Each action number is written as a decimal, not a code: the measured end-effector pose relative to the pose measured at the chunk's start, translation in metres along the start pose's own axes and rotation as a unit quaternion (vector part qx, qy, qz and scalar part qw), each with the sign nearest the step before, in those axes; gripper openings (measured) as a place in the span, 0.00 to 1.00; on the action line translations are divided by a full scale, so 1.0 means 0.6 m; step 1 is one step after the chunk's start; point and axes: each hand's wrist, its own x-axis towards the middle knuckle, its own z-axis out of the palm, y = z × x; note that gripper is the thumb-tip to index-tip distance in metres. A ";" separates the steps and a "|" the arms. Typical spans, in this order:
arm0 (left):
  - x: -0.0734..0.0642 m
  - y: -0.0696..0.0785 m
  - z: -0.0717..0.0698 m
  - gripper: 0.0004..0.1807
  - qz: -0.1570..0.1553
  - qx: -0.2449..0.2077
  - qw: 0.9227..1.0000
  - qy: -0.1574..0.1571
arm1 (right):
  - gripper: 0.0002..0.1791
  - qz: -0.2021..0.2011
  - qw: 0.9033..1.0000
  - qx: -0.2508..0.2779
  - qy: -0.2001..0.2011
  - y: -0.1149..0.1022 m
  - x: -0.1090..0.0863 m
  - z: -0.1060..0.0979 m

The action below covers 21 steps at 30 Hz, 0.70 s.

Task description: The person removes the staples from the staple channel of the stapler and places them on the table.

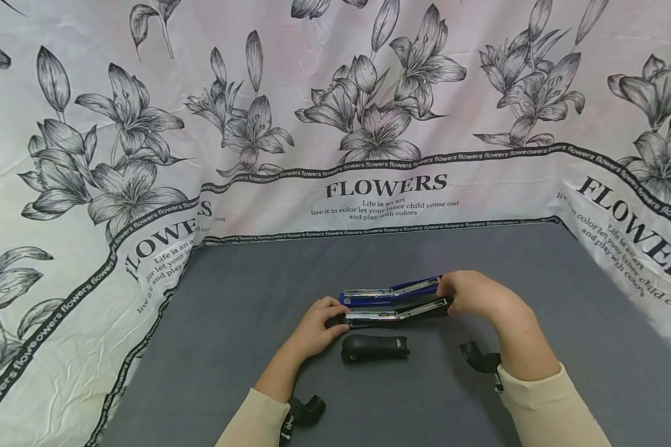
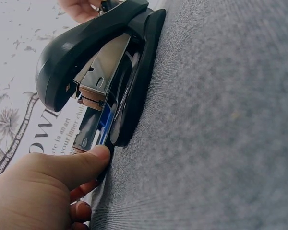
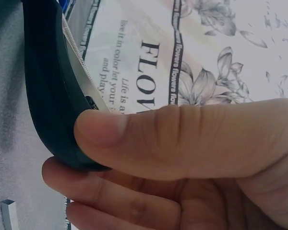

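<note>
Steady long, opened black plastic stapler (image 1: 371,318), pinched at nine o'clock by left hand (image 1: 315,326), at three by right hand (image 1: 475,295); avoid nudging slim blue plastic stapler (image 1: 369,302) at twelve.

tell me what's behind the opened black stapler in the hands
Behind the opened black stapler lies a blue stapler, also opened, with grey tabletop beyond. The right hand covers the blue stapler's right end, so that tip can't be seen.
</note>
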 end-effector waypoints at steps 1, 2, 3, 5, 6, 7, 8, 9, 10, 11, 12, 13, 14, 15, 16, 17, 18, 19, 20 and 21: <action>0.000 0.001 0.000 0.16 -0.001 0.001 1.000 0.000 | 0.18 0.005 1.000 0.001 -0.002 0.000 0.001 0.000; 0.000 0.002 0.000 0.16 -0.001 0.001 1.000 0.001 | 0.18 0.008 1.000 0.002 -0.004 0.001 0.001 0.001; 0.000 0.002 -0.001 0.16 -0.002 0.001 1.000 0.002 | 0.18 0.010 1.000 0.003 -0.004 0.001 0.001 0.001; 0.000 0.003 0.000 0.16 -0.002 0.002 1.000 0.004 | 0.17 0.010 1.000 0.005 -0.005 0.000 0.000 0.000; 0.000 0.003 0.000 0.16 -0.003 0.003 1.000 0.004 | 0.17 0.008 1.000 0.006 -0.005 0.000 0.000 0.000; 0.000 0.003 0.000 0.16 -0.003 0.004 1.000 0.005 | 0.16 0.004 1.000 0.006 -0.004 -0.001 0.000 0.000; 0.000 0.003 0.001 0.16 -0.004 0.004 1.000 0.005 | 0.15 0.000 1.000 0.007 -0.003 -0.001 -0.001 0.000; 0.000 0.002 0.001 0.16 -0.005 0.003 1.000 0.005 | 0.14 -0.006 1.000 0.006 0.000 -0.003 -0.002 0.000; 0.001 0.002 0.002 0.16 -0.006 0.003 1.000 0.005 | 0.13 -0.013 1.000 0.004 0.006 -0.005 -0.002 0.000; 0.001 0.001 0.002 0.16 -0.006 0.003 1.000 0.006 | 0.12 -0.021 1.000 0.003 0.012 -0.006 -0.002 0.000; 0.001 0.001 0.002 0.16 -0.007 0.002 1.000 0.006 | 0.12 -0.029 0.999 0.002 0.020 -0.008 -0.002 0.000; 0.001 0.001 0.002 0.16 -0.008 0.000 1.000 0.007 | 0.11 -0.037 0.999 -0.002 0.028 -0.010 -0.002 0.001; 0.001 0.001 0.002 0.16 -0.009 -0.001 1.000 0.007 | 0.11 -0.042 0.998 -0.006 0.037 -0.013 -0.001 0.003; 0.000 0.001 0.002 0.16 -0.010 -0.002 1.000 0.007 | 0.11 -0.048 0.998 -0.009 0.045 -0.015 0.000 0.005; 0.000 0.001 0.001 0.16 -0.010 -0.003 1.000 0.008 | 0.11 -0.054 0.997 -0.013 0.054 -0.018 0.002 0.009; 0.000 0.002 0.001 0.16 -0.012 -0.003 1.000 0.008 | 0.11 -0.059 0.996 -0.015 0.062 -0.022 0.004 0.012; 0.000 0.002 0.001 0.16 -0.012 -0.003 1.000 0.008 | 0.11 -0.064 0.995 -0.017 0.071 -0.025 0.006 0.017; 0.000 0.002 0.001 0.16 -0.013 -0.004 1.000 0.008 | 0.11 -0.071 0.994 -0.019 0.079 -0.029 0.009 0.021; 0.000 0.002 0.001 0.16 -0.013 -0.004 1.000 0.008 | 0.11 -0.077 0.993 -0.020 0.088 -0.033 0.012 0.026; 0.001 0.002 0.001 0.16 -0.012 -0.003 1.000 0.008 | 0.11 -0.083 0.992 -0.019 0.095 -0.037 0.014 0.031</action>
